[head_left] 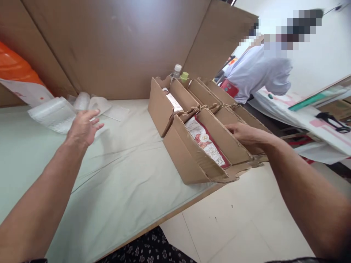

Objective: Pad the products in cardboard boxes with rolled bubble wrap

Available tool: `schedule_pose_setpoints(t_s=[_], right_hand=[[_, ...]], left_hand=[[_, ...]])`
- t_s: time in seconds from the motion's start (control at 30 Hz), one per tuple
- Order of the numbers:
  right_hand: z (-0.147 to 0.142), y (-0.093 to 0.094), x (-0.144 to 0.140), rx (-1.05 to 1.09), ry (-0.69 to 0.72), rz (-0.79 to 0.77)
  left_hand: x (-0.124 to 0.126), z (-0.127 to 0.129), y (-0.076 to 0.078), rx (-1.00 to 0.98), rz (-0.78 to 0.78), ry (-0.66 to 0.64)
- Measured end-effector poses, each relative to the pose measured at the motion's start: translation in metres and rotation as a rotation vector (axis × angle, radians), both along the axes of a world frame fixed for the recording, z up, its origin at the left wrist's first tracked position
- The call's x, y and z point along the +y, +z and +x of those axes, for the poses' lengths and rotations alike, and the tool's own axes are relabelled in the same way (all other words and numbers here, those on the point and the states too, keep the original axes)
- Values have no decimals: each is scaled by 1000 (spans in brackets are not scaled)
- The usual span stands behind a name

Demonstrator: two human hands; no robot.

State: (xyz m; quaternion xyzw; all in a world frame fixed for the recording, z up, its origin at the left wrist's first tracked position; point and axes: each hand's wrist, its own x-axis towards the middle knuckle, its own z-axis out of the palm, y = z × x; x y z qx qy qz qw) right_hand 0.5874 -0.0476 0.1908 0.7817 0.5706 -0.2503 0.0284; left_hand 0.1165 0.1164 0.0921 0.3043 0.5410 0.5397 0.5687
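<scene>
My left hand (85,126) is held over the table with its fingers apart and nothing in it. Just behind it lies a strip of clear plastic bubble wrap (53,114). My right hand (245,135) reaches down into one of the open cardboard boxes (175,155); its fingertips are hidden behind the box wall, so what they touch cannot be seen. In the nearest box, left of that hand, stands a printed packet (204,140) with a white patterned face and dark red edge. Another box behind it holds white printed cartons (172,100).
A pale green cloth (123,182) covers the table. Tall cardboard panels (115,47) rise at the back. An orange and white bag (19,67) leans at the left. A capped bottle (177,70) stands behind the boxes. A person in a light shirt (260,69) is at another table, right.
</scene>
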Motion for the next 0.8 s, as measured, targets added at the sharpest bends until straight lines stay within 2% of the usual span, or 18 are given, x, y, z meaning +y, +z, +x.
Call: schedule_pose_setpoints(t_s=[0.13,0.23,0.33,0.43,0.5,0.57,0.63,0.67,0.7,0.73,0.8], right_hand=[[-11,-10,0,-242,122,23],[-21,-9,-1,-285,123,97],[-31,-5,-3,-250,-9,114],[-35,9,-5,-337,-124,193],[-43,25,-8,-437,-208,423],[-63,42,-14,-462,-226,766],[-98,57,-20,-335,-108,1034],[-119,63,-22,-213,-3,1073],[-138,67,-22,-55,120,1056],[-155,70,-21,112,254,960],[-166,74,-15,365,388,827]], left_hand=[[-41,32,-31,125,81,-120],[-67,53,-33,218,109,-286],[-85,62,-16,280,154,-391],[-103,67,15,342,247,-436],[-117,73,37,368,357,-484],[-131,86,56,320,468,-527],[-144,104,71,183,533,-559],[-149,114,76,102,545,-572],[-153,123,79,34,542,-588],[-154,130,81,-12,531,-600],[-147,134,82,-51,508,-595]])
